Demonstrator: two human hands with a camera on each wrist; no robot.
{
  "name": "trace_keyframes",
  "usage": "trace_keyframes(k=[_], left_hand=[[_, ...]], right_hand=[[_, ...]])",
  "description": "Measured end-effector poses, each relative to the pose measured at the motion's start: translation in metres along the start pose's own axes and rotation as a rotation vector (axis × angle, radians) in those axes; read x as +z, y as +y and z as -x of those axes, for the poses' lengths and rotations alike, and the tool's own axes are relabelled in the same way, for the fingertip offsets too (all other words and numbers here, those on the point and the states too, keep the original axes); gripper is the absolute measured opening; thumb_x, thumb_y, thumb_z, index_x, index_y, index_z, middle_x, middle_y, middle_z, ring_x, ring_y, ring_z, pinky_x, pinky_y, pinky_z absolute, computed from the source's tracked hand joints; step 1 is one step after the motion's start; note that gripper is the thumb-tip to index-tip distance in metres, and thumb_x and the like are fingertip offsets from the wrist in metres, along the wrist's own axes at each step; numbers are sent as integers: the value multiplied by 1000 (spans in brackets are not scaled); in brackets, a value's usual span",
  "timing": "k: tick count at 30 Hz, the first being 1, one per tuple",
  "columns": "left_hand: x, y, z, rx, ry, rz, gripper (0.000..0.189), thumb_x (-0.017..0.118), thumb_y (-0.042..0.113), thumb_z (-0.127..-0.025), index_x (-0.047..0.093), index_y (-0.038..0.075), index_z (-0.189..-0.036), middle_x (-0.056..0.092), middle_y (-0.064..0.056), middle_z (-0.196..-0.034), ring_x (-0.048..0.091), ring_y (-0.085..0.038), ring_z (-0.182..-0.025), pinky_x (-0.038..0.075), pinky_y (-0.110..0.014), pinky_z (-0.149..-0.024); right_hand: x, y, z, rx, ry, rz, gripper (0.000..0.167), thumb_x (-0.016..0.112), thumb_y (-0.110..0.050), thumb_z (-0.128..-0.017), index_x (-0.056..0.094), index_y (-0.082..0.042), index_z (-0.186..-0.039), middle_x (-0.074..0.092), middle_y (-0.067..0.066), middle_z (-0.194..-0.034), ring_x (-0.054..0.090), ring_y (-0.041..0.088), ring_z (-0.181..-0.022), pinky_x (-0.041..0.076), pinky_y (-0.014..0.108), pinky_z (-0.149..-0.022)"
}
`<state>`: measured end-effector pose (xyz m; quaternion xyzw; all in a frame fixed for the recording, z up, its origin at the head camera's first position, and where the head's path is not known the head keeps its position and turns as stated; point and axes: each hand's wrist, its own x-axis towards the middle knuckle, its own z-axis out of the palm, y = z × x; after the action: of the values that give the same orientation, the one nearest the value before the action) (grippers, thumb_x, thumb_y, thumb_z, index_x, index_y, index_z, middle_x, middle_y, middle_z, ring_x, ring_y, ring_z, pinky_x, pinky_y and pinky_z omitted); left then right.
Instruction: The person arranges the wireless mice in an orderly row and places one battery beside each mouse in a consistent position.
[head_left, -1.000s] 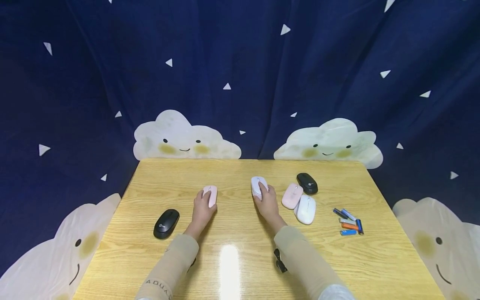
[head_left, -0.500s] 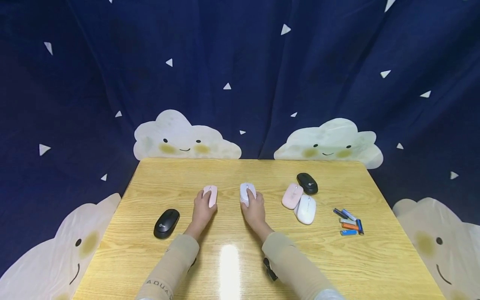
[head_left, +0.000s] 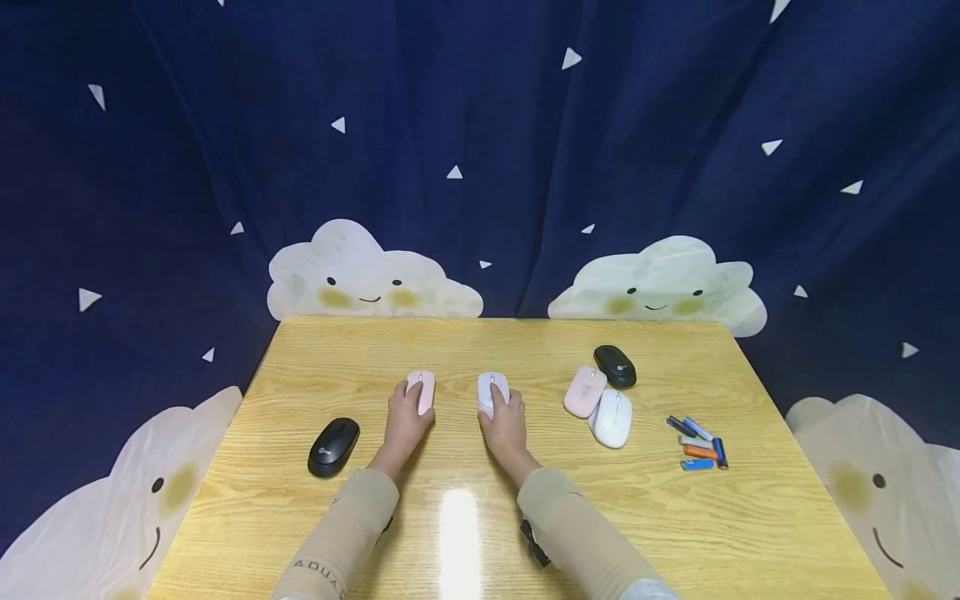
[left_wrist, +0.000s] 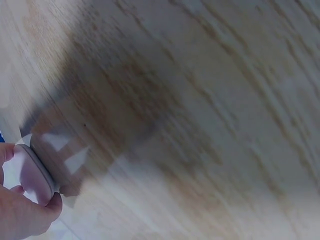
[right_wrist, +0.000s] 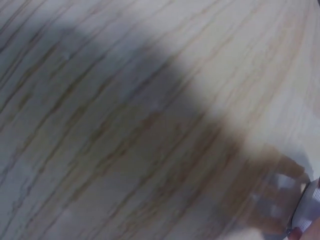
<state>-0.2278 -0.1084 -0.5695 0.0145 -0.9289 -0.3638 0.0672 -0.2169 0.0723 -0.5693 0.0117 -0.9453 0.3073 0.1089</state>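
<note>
Near the middle of the table, my left hand (head_left: 406,423) grips a pink computer mouse (head_left: 425,390) between thumb and fingers. The left wrist view shows that mouse (left_wrist: 34,176) pinched at its sides, close to the tabletop. To the right, my right hand (head_left: 507,427) holds a white mouse (head_left: 487,382) by its sides, with a finger on top near the wheel. Only a ribbed edge of the white mouse (right_wrist: 307,212) shows at the corner of the right wrist view. A gap separates the two held mice. The palms hide the rear of both.
A black mouse (head_left: 333,447) lies left of my left hand. On the right, a second pink mouse (head_left: 584,392), another white mouse (head_left: 614,419) and another black mouse (head_left: 615,366) sit clustered. Several loose batteries (head_left: 699,452) lie farther right. A dark blue curtain (head_left: 480,167) hangs behind the table.
My right hand has moved left and slightly nearer with the white mouse, towards the pink one, slowing in the last half second. The left hand and its mouse stay in place.
</note>
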Motion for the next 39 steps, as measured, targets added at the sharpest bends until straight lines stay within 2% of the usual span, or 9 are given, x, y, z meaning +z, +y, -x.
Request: trace_keyframes(k=[9,14,18,23,27,33,39], left_hand=[[1,0,0,-5,-3,-2,55,68,7,-75,50,-4,-125,36,-29,-133,37,-46,-117,37,-49,-94],[0,0,0,-5,-6,-1,55,68,7,-75,50,-4,-126,35,-29,-133,37,-45,-118,36,-49,-95],[0,-1,1,0,-2,-4,55,68,7,-75,50,-5,-125,36,-29,-132,37,-46,-117,37,-50,-94],[1,-1,1,4,-5,-6,55,68,8,-74,50,-4,-125,36,-29,-132,38,-47,-117,38,-50,-93],[1,0,1,-2,-1,1,56,68,8,-75,50,-4,-126,36,-28,-133,37,-46,-118,38,-50,-93],[1,1,1,-4,0,-2,56,68,8,-74,50,-5,-125,36,-29,-133,38,-47,-117,38,-50,-93],[1,0,0,6,9,2,56,68,7,-73,51,-5,-125,37,-29,-132,39,-46,-117,37,-50,-94]], right_hand=[[2,2,0,-5,7,0,53,72,-16,-78,52,-5,-126,46,28,-114,49,39,-97,45,47,-78],[1,2,0,-3,-12,-12,54,71,-17,-78,51,-5,-127,45,28,-116,48,40,-100,45,47,-81],[-1,4,-2,-5,-37,-13,59,71,-24,-79,48,-8,-131,44,27,-119,48,40,-102,44,49,-82],[-10,10,-11,-2,2,30,58,62,-35,-84,42,-16,-135,42,22,-128,47,38,-110,40,50,-87],[-25,22,-27,12,51,58,52,56,-33,-89,41,-15,-135,39,20,-132,42,37,-117,35,50,-92],[-47,51,-47,108,41,119,56,55,-27,-87,34,-11,-137,30,22,-137,31,38,-124,27,51,-98],[-62,75,-51,223,0,165,61,55,-26,-86,29,-7,-138,24,25,-137,27,42,-123,26,53,-98]])
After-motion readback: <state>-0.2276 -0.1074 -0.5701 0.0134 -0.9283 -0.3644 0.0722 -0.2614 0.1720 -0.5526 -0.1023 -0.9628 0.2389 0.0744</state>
